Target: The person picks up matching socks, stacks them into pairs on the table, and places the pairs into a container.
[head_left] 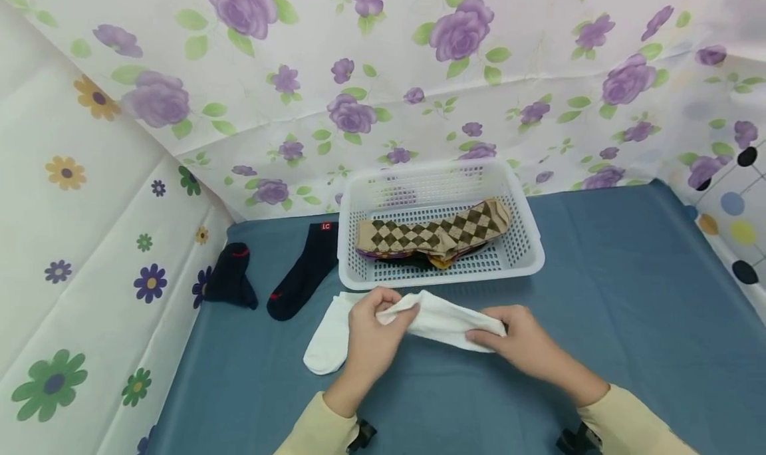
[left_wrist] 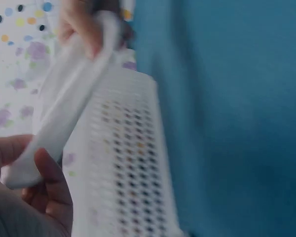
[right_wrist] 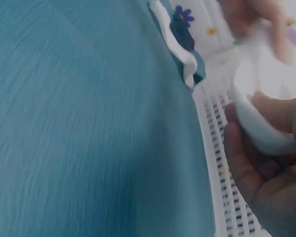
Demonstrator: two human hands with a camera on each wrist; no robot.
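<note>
Hands (head_left: 374, 332) around one white sock (head_left: 449, 320)

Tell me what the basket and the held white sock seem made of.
Basket: likely molded plastic, white with a slight sheen; the smooth rim and regular perforations suggest it. Held white sock: probably soft knit fabric, matte, as it bends and creases; cotton or synthetic, I can't tell.

I'd call this a makeshift, homelike nook; whether it sits inside a home I can't tell. White sheeting with purple roses and green leaves (head_left: 413, 62) backs it, white sheeting with multicoloured daisy-like flowers (head_left: 102, 242) closes the left, and white sheeting with coloured dots (head_left: 741, 232) the right. They edge a blue-cloth-covered desk (head_left: 628, 302), where a white perforated plastic basket (head_left: 526, 242) of folded patterned socks (head_left: 437, 235) gives a household air.
</note>
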